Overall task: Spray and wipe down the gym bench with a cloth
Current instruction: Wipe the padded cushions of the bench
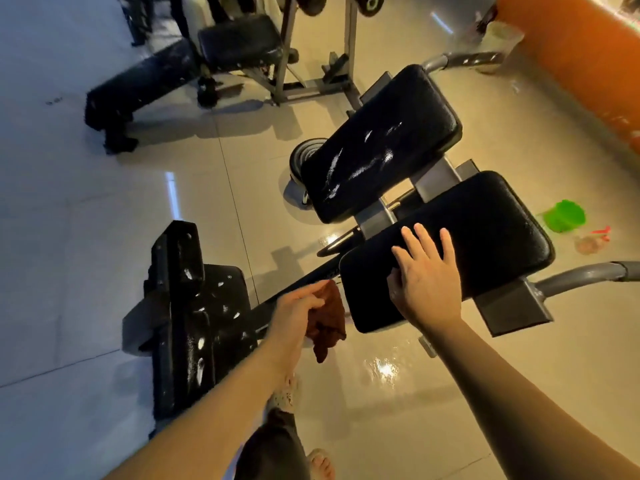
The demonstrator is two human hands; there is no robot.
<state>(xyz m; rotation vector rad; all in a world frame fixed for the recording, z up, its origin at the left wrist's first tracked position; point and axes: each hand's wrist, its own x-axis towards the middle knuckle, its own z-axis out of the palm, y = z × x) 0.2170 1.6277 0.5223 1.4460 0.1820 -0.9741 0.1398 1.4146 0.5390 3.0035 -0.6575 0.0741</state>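
The gym bench has two black pads side by side. My right hand (424, 275) lies flat with fingers spread on the near pad (485, 223). The far pad (381, 140) carries white streaks of spray. My left hand (298, 306) grips a crumpled brown cloth (327, 322), which hangs just left of the near pad's front corner, above the bench's black frame bar. A black footplate (194, 317) at the bench's lower end is speckled with white spray.
A green container (564, 215) and a clear bottle with a red trigger (594, 239) stand on the tiled floor right of the bench. Grey handles (585, 273) stick out at the right. Another bench (138, 84) and a rack (284, 46) stand behind. My feet (320, 462) are below.
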